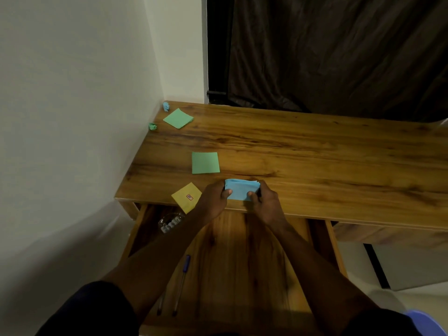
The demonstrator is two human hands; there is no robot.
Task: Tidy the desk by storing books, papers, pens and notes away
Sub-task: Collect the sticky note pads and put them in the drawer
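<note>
As both hands square up a stack of pale blue paper notes at the front edge of the brown wooden desk, the left hand and right hand pinch its opposite ends. Below, the open wooden drawer holds a blue-capped ballpoint pen. Two green square notes and a yellow square note lie unsorted. Next, probably, the stack must be lowered into the drawer without fanning apart.
</note>
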